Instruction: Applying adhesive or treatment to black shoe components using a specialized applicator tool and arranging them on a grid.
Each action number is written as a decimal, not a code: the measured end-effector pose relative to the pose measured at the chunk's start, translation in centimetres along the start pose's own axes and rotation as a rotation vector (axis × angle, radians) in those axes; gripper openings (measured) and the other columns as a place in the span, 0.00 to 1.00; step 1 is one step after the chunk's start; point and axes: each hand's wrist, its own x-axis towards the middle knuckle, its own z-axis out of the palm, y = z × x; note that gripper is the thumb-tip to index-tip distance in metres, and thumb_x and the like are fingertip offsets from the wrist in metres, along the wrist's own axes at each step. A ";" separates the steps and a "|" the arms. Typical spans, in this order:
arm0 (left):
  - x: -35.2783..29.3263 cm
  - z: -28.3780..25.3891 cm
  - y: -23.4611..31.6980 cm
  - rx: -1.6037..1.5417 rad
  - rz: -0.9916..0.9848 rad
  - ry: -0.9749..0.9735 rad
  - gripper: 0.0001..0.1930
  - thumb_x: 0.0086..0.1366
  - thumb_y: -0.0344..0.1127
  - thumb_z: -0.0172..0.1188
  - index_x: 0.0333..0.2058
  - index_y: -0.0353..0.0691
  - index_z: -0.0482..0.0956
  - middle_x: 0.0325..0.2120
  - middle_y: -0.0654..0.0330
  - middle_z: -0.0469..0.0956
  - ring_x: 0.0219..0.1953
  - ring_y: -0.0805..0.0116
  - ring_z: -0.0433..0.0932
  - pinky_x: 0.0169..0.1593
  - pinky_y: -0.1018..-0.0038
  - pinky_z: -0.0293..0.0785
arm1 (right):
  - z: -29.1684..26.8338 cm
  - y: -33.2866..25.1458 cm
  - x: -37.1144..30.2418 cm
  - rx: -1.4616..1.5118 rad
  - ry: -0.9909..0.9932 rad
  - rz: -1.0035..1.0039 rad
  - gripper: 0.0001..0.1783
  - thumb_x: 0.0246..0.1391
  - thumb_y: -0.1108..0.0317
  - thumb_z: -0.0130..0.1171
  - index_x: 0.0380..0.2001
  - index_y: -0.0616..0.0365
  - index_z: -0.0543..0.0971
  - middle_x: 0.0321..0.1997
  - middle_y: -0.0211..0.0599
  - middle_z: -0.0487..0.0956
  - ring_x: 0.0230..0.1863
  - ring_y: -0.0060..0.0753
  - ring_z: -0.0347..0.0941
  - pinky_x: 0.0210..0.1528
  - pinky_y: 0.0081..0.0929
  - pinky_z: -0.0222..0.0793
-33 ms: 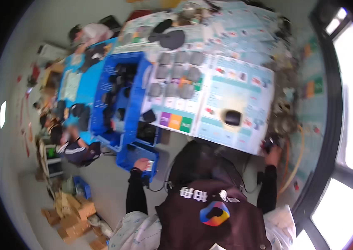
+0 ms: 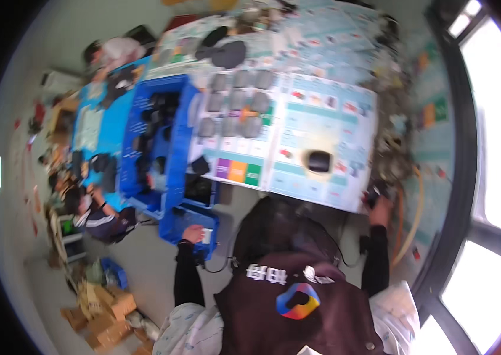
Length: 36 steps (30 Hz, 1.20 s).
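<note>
My left hand is low over a small blue bin, left of my body. A small white patch lies right by its fingertips; blur hides whether the hand holds it or only touches the bin. Past the table's near right corner, my right hand is closed around a dark object whose kind I cannot make out. A black, rounded piece rests on a scorched-looking patch of the printed sheet. Several grey rounded pads lie in rows on the sheet's left half.
A large blue crate with black parts stands left of the sheets. Dark flat pieces lie farther back. Hoses hang on the right near the window. Other people sit at the left by a blue-topped table. Cardboard boxes are on the floor.
The whole scene has shifted slightly left in the picture. Both hands stay nearly where they were relative to the bin and the table.
</note>
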 end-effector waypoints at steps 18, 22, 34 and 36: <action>7.8 5.5 4.9 0.185 0.053 -0.216 0.14 0.68 0.42 0.56 0.46 0.40 0.77 0.31 0.57 0.83 0.28 0.67 0.82 0.29 0.72 0.75 | -11.7 -23.0 2.3 1.084 -0.501 0.388 0.14 0.38 0.76 0.51 0.32 0.63 0.79 0.30 0.34 0.81 0.31 0.27 0.78 0.20 0.22 0.70; 9.4 4.4 4.8 0.138 0.089 -0.224 0.14 0.69 0.42 0.55 0.45 0.39 0.77 0.31 0.57 0.83 0.28 0.68 0.82 0.28 0.74 0.75 | -10.3 -25.2 3.9 1.052 -0.429 0.474 0.11 0.40 0.76 0.56 0.31 0.65 0.78 0.24 0.35 0.79 0.19 0.27 0.74 0.16 0.21 0.65; 12.0 2.6 5.0 -0.073 -0.076 -0.228 0.12 0.69 0.37 0.55 0.46 0.36 0.78 0.28 0.57 0.80 0.24 0.69 0.79 0.25 0.75 0.74 | -8.4 -27.1 6.6 0.917 -0.317 0.534 0.05 0.46 0.74 0.53 0.27 0.64 0.74 0.18 0.34 0.72 0.18 0.27 0.69 0.20 0.28 0.63; 12.2 3.0 6.1 -0.050 -0.061 -0.247 0.13 0.69 0.37 0.55 0.46 0.36 0.77 0.28 0.57 0.80 0.24 0.68 0.79 0.25 0.75 0.73 | -8.9 -26.9 6.7 0.857 -0.334 0.582 0.05 0.46 0.74 0.53 0.27 0.64 0.74 0.17 0.34 0.72 0.18 0.28 0.70 0.20 0.28 0.63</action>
